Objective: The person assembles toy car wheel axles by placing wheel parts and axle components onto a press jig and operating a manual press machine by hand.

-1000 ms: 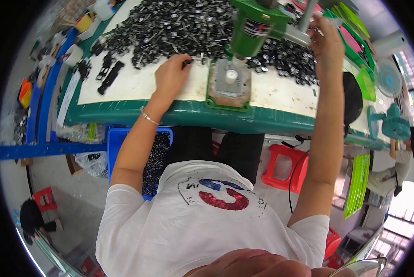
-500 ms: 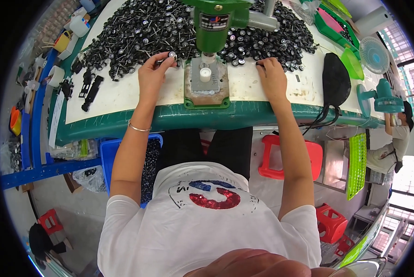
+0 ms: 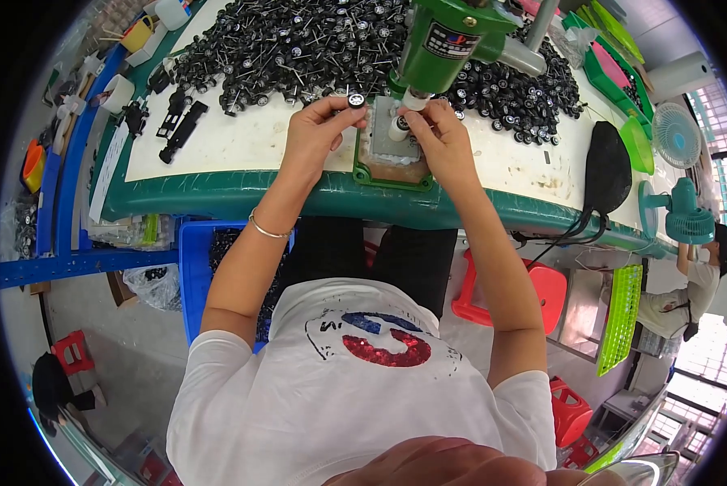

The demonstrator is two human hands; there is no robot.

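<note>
The left hand (image 3: 311, 139) pinches a small black wheel with a silver face (image 3: 356, 101) between thumb and forefinger, just left of the press base (image 3: 369, 174). Right of that grip, the right hand (image 3: 446, 144) has its thumb and fingertips closed on another black wheel (image 3: 403, 123) at the top of the white post (image 3: 397, 133); whether this wheel sits on the post or is held just above it is hard to tell, as the fingers partly cover it. Above the right grip stands the green press head (image 3: 434, 57). Beyond the left grip spreads a heap of wheels and axles (image 3: 298, 53), and farther left of it lie black plastic frames (image 3: 183, 132). Beyond and right of the right grip are more loose wheels (image 3: 529, 105).
</note>
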